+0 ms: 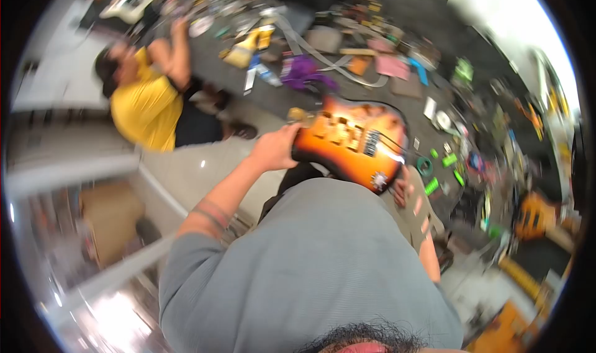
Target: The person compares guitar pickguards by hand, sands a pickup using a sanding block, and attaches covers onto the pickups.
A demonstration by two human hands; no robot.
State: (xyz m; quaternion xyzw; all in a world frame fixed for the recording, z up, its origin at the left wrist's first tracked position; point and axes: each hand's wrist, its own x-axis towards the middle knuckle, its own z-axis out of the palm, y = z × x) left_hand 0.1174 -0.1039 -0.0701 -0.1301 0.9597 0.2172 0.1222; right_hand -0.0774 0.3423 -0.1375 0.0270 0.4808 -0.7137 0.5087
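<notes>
A sunburst electric guitar body (351,160), orange in the middle with dark edges, is held up in front of my chest. Cavities are cut into its face, and a metal bridge (372,143) sits on it. My left hand (277,147) grips the left edge, thumb on top. At the lower right edge, the fingers of my right hand (402,190) curl against the body. A beige flat plate with slots (429,199), like a pickguard, lies over my right hand and forearm; skin shows through its slots. How the plate is held is hidden.
A dark workbench (214,67) carries scattered tools, pink sheets (392,66), a purple cloth (304,72) and green pieces (431,185). A person in a yellow shirt (146,108) sits at the left. Another guitar body (535,216) is at the right. A glass case (81,278) stands lower left.
</notes>
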